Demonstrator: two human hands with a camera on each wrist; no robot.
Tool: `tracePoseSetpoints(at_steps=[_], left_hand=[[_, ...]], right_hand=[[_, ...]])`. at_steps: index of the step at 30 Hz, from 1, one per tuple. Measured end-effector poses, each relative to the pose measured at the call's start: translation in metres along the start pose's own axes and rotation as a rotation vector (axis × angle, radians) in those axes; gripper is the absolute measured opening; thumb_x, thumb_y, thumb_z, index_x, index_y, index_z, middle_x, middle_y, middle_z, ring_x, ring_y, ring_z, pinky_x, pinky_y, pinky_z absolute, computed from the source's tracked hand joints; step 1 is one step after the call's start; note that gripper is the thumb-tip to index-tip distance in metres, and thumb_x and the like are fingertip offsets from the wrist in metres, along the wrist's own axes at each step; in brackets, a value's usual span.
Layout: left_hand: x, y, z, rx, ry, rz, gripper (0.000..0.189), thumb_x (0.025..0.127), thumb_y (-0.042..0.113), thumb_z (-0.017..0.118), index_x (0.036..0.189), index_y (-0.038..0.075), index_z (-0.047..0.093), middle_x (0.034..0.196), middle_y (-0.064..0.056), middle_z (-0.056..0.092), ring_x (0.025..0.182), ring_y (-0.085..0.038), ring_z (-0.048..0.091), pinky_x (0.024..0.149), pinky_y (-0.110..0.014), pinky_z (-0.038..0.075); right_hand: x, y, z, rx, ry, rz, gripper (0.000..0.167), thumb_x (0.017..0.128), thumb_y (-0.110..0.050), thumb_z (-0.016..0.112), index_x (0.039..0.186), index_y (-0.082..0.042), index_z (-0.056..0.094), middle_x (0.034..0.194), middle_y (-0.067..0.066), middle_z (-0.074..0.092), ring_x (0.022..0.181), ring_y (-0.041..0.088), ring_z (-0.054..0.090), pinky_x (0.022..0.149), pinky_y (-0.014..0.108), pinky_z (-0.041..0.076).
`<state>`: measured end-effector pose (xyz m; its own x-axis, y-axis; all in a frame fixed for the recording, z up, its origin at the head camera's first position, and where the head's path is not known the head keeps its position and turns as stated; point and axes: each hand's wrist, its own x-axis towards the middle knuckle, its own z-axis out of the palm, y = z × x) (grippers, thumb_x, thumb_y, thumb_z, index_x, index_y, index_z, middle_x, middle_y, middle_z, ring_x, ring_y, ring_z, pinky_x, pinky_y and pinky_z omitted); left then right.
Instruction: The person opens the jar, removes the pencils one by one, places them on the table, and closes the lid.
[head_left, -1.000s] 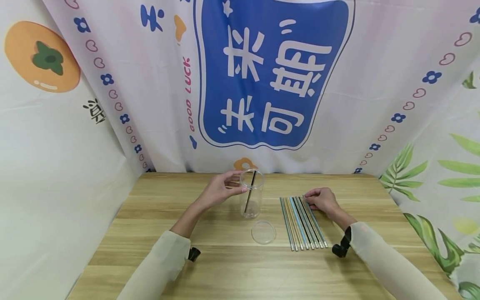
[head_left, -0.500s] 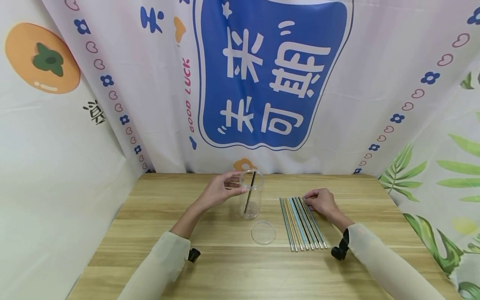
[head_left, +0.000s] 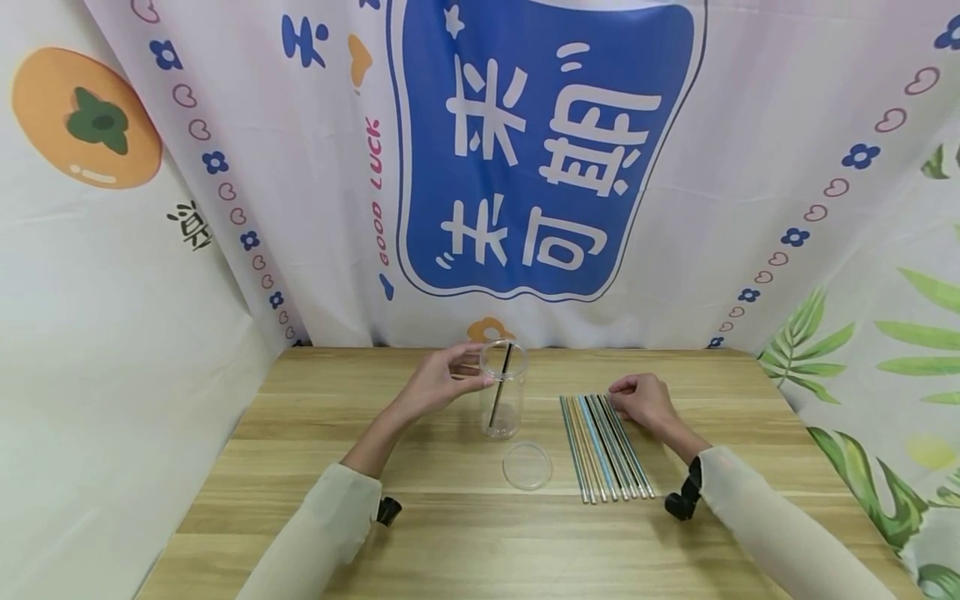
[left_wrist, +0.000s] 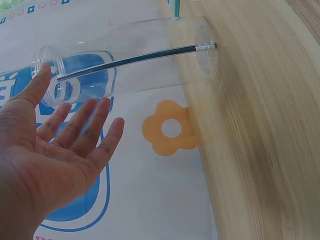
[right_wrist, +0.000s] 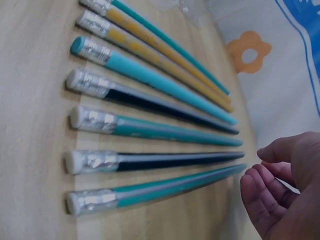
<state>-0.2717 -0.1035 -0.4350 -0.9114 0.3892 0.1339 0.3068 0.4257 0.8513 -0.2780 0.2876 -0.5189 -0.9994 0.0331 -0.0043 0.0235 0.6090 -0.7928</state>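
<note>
A tall clear plastic jar [head_left: 512,408] stands upright on the table, and one dark pencil [left_wrist: 135,60] leans inside it, eraser end down. My left hand [head_left: 442,382] holds the jar near its open rim, thumb on the near side and fingers on the far side. To the right, several pencils [head_left: 602,450] in green, yellow, light blue and black lie in a row, eraser ends toward me. My right hand [head_left: 647,402] is at the far end of the row, fingers loosely curled, fingertips right by the tip of the outermost green pencil [right_wrist: 165,187].
A round clear lid [head_left: 527,467] lies flat between the jar and the pencils. The wooden table [head_left: 465,542] ends at the back against a printed curtain [head_left: 337,275]. Cloth also hangs at both sides.
Almost nothing has changed. The right hand has shifted very slightly beside the pencil tips, while the left hand, jar and lid stay put.
</note>
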Motion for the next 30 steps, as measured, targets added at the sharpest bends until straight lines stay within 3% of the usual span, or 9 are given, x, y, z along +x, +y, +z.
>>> tracePoseSetpoints(at_steps=[5,12,15,22,30], left_hand=[[0.0,0.001,0.0,-0.004,-0.002,0.003,0.065,0.093,0.032,0.085,0.149,0.01,0.061,0.132,-0.011,0.072,0.118,-0.031,0.072,0.099,-0.048,0.061],[0.0,0.002,0.001,-0.004,0.0,-0.004,0.065,0.093,0.031,0.085,0.149,0.01,0.061,0.132,-0.011,0.072,0.119,-0.031,0.072,0.099,-0.048,0.061],[-0.001,0.002,0.001,-0.003,0.001,-0.006,0.064,0.093,0.032,0.085,0.149,0.011,0.061,0.133,-0.011,0.072,0.118,-0.031,0.072,0.099,-0.048,0.061],[-0.002,0.002,0.001,0.0,0.0,-0.012,0.064,0.093,0.032,0.085,0.149,0.012,0.061,0.131,-0.011,0.073,0.118,-0.03,0.072,0.099,-0.047,0.061],[-0.002,0.002,0.001,-0.008,-0.004,-0.012,0.065,0.093,0.031,0.085,0.149,0.01,0.06,0.132,-0.012,0.072,0.119,-0.032,0.071,0.1,-0.048,0.061]], right_hand=[[-0.003,-0.016,-0.005,-0.068,0.011,-0.064,0.014,0.096,-0.01,0.075,0.105,0.001,0.079,0.093,0.011,0.079,0.075,0.017,0.069,0.063,0.025,0.055],[-0.013,-0.049,-0.007,0.086,-0.04,-0.068,0.021,0.099,-0.01,0.075,0.114,0.005,0.075,0.101,0.016,0.078,0.098,0.043,0.074,0.078,0.046,0.066],[-0.017,-0.063,-0.006,0.132,-0.056,-0.089,0.022,0.098,-0.009,0.075,0.115,0.005,0.075,0.102,0.017,0.078,0.096,0.04,0.075,0.078,0.042,0.067],[-0.029,-0.096,-0.002,0.175,-0.113,-0.141,0.022,0.097,-0.007,0.076,0.116,0.005,0.075,0.104,0.016,0.078,0.084,0.015,0.074,0.071,0.026,0.065],[-0.042,-0.133,0.001,0.154,-0.14,-0.201,0.023,0.096,-0.009,0.078,0.117,0.001,0.077,0.107,0.013,0.079,0.091,0.017,0.075,0.079,0.029,0.065]])
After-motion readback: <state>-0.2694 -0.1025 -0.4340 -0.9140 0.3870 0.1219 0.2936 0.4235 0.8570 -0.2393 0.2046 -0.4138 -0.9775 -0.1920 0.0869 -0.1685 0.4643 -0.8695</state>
